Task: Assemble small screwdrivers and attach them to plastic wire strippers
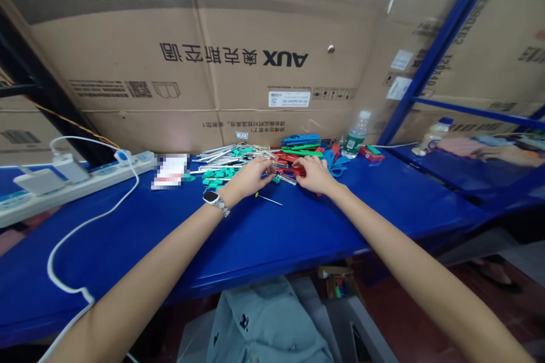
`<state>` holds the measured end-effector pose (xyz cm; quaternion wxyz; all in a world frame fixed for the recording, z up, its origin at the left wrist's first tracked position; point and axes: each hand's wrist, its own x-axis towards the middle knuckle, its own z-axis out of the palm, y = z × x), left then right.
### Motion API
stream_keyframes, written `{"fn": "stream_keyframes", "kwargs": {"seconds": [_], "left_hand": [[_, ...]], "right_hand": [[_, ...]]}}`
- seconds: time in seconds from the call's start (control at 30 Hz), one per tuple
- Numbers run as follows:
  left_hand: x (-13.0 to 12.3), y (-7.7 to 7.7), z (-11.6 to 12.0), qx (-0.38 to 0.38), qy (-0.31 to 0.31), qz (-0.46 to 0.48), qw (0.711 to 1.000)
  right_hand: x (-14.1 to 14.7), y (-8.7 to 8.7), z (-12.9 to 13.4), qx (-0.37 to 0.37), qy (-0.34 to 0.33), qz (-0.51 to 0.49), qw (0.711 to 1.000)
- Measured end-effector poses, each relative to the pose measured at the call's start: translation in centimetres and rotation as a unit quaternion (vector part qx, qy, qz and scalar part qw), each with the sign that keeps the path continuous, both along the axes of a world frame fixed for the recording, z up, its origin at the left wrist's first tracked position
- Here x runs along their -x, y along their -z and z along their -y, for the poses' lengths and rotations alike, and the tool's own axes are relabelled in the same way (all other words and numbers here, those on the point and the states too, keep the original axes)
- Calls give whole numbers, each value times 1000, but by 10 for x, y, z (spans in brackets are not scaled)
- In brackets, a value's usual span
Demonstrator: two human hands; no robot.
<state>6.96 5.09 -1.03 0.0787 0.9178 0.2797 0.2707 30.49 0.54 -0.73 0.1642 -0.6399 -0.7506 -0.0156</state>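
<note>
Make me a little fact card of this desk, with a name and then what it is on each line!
Left hand: hand wearing a watch, fingers at the pile's front edge
Right hand: hand by the red pieces
Grip: too blurry to tell
Pile: silver rods, teal clips, red pieces, blue pieces
Lying apart: thin pin with a yellow end
Left side: power strip
Right side: green-label bottle, upright
Table: blue
Behind: cardboard, print upside down

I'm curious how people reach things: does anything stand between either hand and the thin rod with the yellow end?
Nothing visible stands between the left hand or the right hand and the thin rod. The green pieces lie beyond it, farther from the person.
</note>
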Motion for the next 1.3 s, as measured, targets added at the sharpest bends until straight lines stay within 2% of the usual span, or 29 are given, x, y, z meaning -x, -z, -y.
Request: {"fn": "stream_keyframes", "kwargs": {"seconds": [0.2,0.3,0.37,0.47,0.6,0.7,0.8,0.9,0.97,1.03,1.13,1.3], "left_hand": [[-23,12,-12,-30,-30,-4,999],[-20,10,-9,-60,-49,7,997],[-13,4,-1,-75,-45,25,996],[7,-6,17,-67,-28,55,996],[44,-12,40,-5,-63,83,994],[75,-6,53,53,-98,151,982],[103,2,63,137,-112,200,964],[124,10,73,206,-109,203,951],[133,13,78,222,-110,177,953],[137,16,81,209,-112,130,963],[139,21,82,143,-110,66,981],[139,24,83,77,-98,23,992]], "right_hand": [[-2,8,-9,-9,-20,-50,999],[-2,9,-7,-35,-48,-98,993],[2,8,-2,-60,-90,-150,983],[19,3,11,-93,-169,-211,958],[55,-2,30,-100,-240,-205,944],[81,0,38,-91,-275,-200,936],[97,6,39,-32,-289,-212,933],[102,12,38,13,-296,-191,936],[102,14,36,20,-296,-158,942],[101,14,36,25,-294,-129,947],[100,14,36,29,-288,-111,951],[98,17,35,19,-274,-101,956]]}}
